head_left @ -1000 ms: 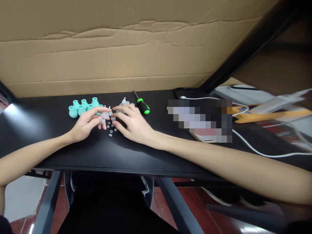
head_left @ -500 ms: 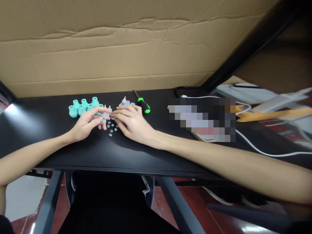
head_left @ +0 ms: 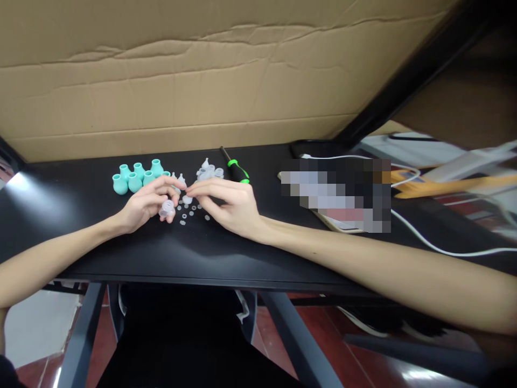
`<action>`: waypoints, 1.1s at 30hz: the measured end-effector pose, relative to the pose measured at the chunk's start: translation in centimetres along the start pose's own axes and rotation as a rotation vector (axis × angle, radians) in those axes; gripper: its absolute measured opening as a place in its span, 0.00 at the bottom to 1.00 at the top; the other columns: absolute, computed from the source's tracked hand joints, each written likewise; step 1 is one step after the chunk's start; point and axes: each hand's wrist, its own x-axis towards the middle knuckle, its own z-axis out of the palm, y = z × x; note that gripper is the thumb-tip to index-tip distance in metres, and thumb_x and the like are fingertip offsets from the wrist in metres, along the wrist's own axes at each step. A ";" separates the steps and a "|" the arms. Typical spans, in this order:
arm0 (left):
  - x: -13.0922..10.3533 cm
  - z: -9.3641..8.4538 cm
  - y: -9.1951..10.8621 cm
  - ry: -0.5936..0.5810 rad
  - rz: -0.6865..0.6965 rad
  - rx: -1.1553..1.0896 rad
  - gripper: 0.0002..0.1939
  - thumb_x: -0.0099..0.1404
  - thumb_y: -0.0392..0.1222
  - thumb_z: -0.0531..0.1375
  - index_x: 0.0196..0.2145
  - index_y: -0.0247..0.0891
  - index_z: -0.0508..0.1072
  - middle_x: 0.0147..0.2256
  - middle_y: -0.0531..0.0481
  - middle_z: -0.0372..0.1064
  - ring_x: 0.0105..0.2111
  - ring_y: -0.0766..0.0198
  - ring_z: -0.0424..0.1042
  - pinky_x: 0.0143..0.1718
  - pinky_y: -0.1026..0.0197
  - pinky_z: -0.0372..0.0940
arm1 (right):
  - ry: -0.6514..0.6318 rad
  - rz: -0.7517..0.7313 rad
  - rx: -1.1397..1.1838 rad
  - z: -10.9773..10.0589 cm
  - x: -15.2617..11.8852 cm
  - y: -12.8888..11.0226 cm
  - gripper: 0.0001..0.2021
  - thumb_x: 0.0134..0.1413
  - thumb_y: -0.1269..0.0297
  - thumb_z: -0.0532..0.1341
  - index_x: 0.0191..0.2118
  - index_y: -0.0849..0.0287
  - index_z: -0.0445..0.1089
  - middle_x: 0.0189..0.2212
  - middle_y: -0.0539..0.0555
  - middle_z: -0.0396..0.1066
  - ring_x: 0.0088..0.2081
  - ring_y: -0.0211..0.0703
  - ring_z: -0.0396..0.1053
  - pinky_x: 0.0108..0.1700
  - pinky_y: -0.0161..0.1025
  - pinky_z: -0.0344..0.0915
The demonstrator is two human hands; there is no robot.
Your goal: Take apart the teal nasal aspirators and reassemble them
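My left hand (head_left: 147,205) is closed around a small translucent plastic cup-like part (head_left: 167,208), its round opening turned toward me. Close beside it, my right hand (head_left: 226,203) has its thumb and fingers brought together in a pinch. Whatever lies between those fingertips, if anything, is too small to make out. Below the fingers, several tiny pale discs and rings (head_left: 191,213) lie scattered on the black table. Translucent nozzle-shaped pieces (head_left: 181,181) stand just behind the fingertips. Several turquoise bulbs (head_left: 134,182) with open necks are grouped behind my left hand, one partly hidden by it.
More translucent parts (head_left: 210,172) are heaped behind my right hand. A screwdriver (head_left: 238,171) with a black and green handle lies at the back, its end partly covered. On the right are a pixelated flat object (head_left: 335,196) and a white cable (head_left: 428,249). Cardboard (head_left: 202,91) rises behind the table.
My left hand has turned the translucent part so its opening shows lower and nearer me. My right hand has shifted slightly right, uncovering more of the small discs and the heap behind.
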 end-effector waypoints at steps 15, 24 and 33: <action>-0.8 1.4 0.4 0.042 -0.028 0.282 0.28 0.76 0.70 0.62 0.45 0.40 0.68 0.20 0.61 0.59 0.20 0.72 0.54 0.23 0.66 0.49 | 0.041 0.366 0.428 0.3 0.3 -1.6 0.07 0.66 0.71 0.67 0.38 0.55 0.84 0.37 0.51 0.85 0.35 0.39 0.83 0.39 0.36 0.82; -1.5 1.8 0.4 0.058 0.315 0.651 0.11 0.77 0.48 0.65 0.44 0.38 0.71 0.24 0.58 0.69 0.23 0.72 0.62 0.28 0.66 0.56 | -0.015 0.184 0.430 0.2 0.0 -1.9 0.06 0.68 0.71 0.68 0.42 0.55 0.83 0.41 0.52 0.83 0.40 0.39 0.82 0.40 0.34 0.81; -0.9 1.4 0.3 0.315 0.429 0.683 0.14 0.72 0.49 0.70 0.36 0.39 0.74 0.36 0.50 0.70 0.33 0.67 0.68 0.32 0.64 0.63 | -0.322 -0.106 -0.118 0.3 -0.7 -2.1 0.09 0.76 0.69 0.61 0.45 0.58 0.80 0.41 0.56 0.81 0.42 0.46 0.73 0.44 0.45 0.71</action>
